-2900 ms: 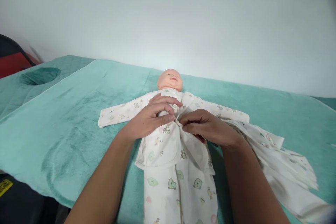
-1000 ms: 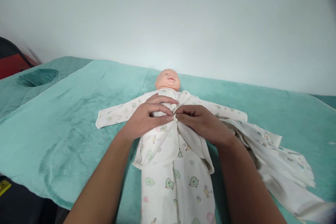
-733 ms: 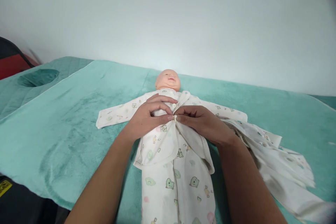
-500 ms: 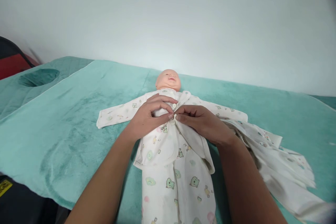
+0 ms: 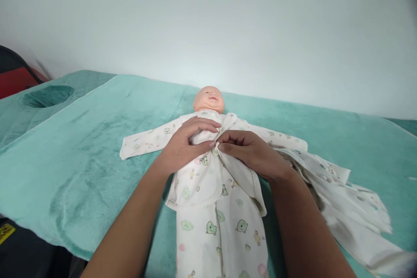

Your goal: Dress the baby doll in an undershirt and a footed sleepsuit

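Note:
A baby doll (image 5: 209, 99) lies on its back, dressed in a white printed baby jacket (image 5: 192, 182) and matching trousers (image 5: 241, 234). My left hand (image 5: 192, 137) rests on the jacket's chest from the left, its thumb and fingers at the front opening. From the right, my right hand (image 5: 249, 150) pinches the jacket's front edge between thumb and forefinger. A pale button (image 5: 216, 150) shows just below the fingertips. The fingers partly cover the opening, so I cannot see whether the button sits in its hole.
More white printed baby clothes (image 5: 345, 200) lie in a loose heap to the right. A teal plush cover (image 5: 97, 173) spreads under everything, with a round hole (image 5: 48, 95) at the far left. Behind stands a white wall (image 5: 208, 30).
The left fingers have drawn slightly closer around the upper front edge, and the upper button is now mostly covered. The button below the fingertips shows more. The doll has stayed put.

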### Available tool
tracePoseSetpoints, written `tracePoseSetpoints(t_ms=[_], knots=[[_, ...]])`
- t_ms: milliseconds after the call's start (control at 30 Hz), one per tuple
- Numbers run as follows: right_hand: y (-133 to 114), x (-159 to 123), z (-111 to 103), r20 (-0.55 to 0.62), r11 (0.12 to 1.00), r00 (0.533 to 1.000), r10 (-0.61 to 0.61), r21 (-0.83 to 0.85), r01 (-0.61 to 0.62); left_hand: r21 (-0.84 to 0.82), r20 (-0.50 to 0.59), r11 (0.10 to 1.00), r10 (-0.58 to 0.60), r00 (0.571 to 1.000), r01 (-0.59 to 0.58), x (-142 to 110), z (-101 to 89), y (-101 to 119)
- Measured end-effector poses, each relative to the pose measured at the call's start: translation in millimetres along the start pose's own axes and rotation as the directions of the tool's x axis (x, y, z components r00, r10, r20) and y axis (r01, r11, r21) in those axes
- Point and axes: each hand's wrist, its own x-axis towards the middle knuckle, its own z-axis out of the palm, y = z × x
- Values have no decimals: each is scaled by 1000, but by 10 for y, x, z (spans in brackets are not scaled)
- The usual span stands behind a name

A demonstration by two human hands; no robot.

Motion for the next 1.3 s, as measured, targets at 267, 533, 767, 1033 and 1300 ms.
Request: tracePoseSetpoints(t_ms=[267, 533, 767, 1033, 1300], knots=[[23, 5, 2, 27, 998, 999, -34, 55, 32, 65, -5, 998, 19, 1000, -19, -2, 3, -21], [32, 5, 5, 28, 996, 999, -45, 78, 42, 145, -10, 989, -9, 1000, 10, -8, 2, -13], [40, 18, 10, 15, 995, 998, -58, 81, 57, 194, 21, 980, -41, 999, 36, -2, -4, 1], [89, 40, 9, 32, 988, 996, -78, 140, 73, 223, -34, 974, -25, 999, 32, 29, 46, 33], [359, 13, 57, -469, 926, 883, 17, 342, 163, -48, -235, 997, -69, 970, 60, 22, 57, -19]])
